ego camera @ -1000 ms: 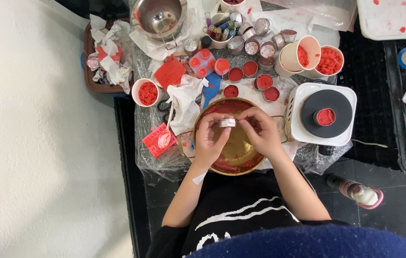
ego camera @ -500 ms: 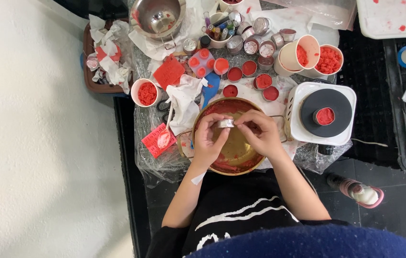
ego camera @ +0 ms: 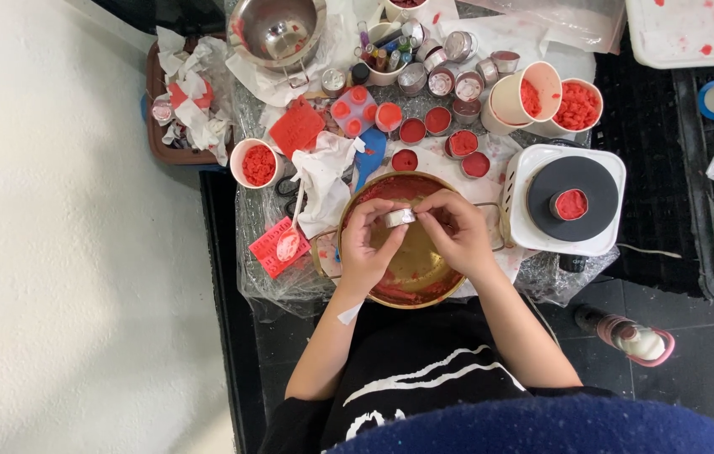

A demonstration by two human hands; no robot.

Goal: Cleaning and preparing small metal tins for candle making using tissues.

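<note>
Both hands meet over a brass bowl smeared with red wax on a small plastic-covered table. My left hand and my right hand pinch a small round silver tin between their fingertips, just above the bowl's far half. The inside of the tin is hidden by my fingers. Several small tins of red wax stand in a row just beyond the bowl.
A white hot plate with a black disc and a red-filled tin stands right of the bowl. White cups of red wax chunks, a steel bowl, crumpled tissue and a red card crowd the table. A foot rests on the dark floor.
The hands stay over the bowl with the tin; only the fingers have shifted slightly around it.
</note>
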